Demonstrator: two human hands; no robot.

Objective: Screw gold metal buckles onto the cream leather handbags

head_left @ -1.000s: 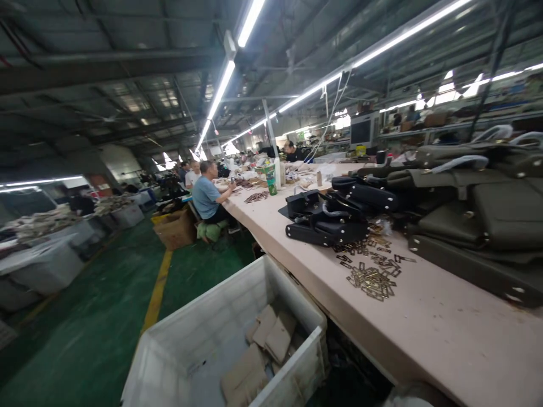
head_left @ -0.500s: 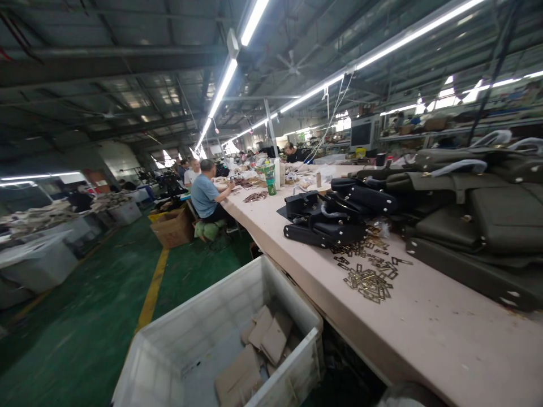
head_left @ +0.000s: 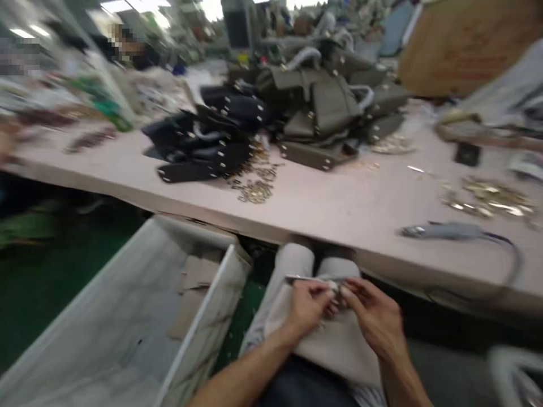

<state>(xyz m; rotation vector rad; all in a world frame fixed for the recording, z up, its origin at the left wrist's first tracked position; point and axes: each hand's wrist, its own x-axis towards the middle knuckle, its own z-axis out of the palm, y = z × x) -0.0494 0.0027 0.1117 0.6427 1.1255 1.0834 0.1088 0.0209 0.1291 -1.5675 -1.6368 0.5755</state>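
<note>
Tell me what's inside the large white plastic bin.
Inside the white plastic bin lie flat beige pieces. Its right wall hides part of the interior; anything there, or under the pieces, cannot be seen.

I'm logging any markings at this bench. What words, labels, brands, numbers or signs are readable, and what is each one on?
No text is readable.
Cardboard box, upper right: reddish print, too blurred to read.
Beige piece on the lap: no lettering visible.
Grey corded tool: no lettering discernible.
</note>
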